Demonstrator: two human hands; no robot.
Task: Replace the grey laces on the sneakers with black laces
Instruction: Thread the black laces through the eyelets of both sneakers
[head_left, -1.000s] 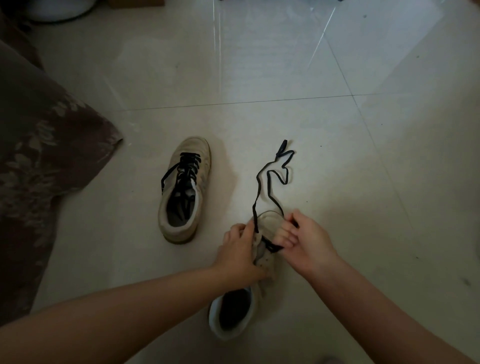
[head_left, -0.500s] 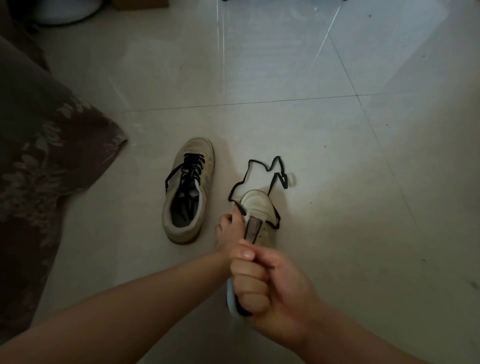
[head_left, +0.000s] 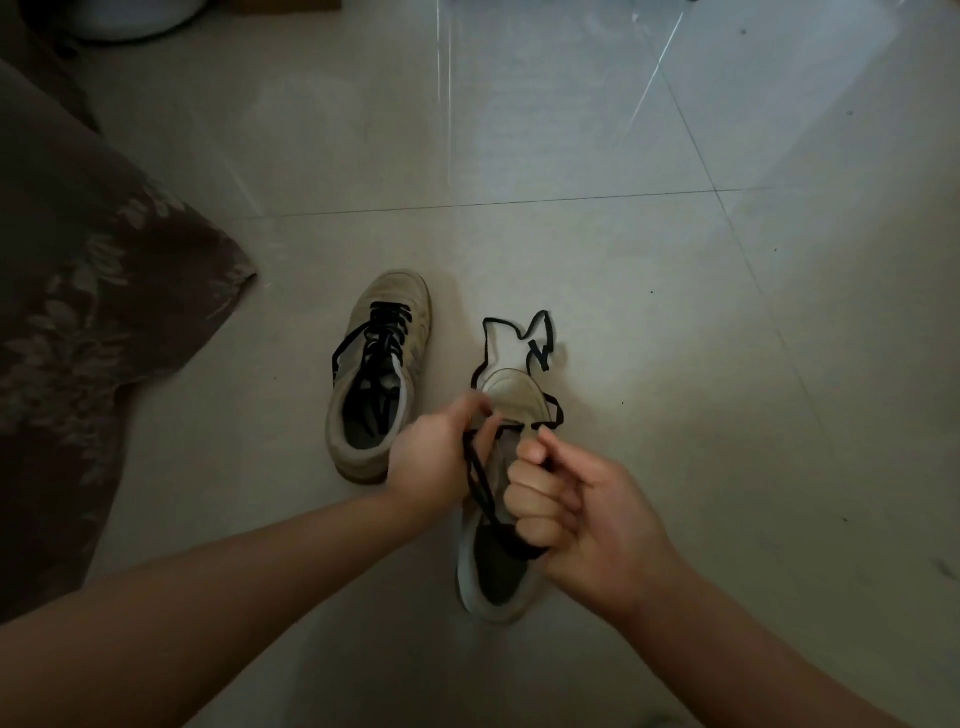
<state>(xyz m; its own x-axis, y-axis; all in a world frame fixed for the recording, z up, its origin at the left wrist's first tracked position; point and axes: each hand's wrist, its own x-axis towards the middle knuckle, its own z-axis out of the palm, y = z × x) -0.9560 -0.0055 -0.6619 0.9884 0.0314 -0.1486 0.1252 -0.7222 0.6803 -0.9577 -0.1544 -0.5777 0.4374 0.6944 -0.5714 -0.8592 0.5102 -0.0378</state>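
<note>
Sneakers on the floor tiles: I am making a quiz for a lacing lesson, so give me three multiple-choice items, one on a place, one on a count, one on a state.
1. Where does the laced sneaker lie?
A. left of the sneaker in hand
B. right of it
C. on the patterned cloth

2. How many sneakers are in view?
A. one
B. two
C. three

3. What does the right hand hold?
A. nothing
B. a grey lace
C. the black lace

Answers:
1 A, it lies on the floor left of the left hand.
2 B, a pair shows.
3 C, its curled fingers grip the black strands above the shoe's opening.
</note>
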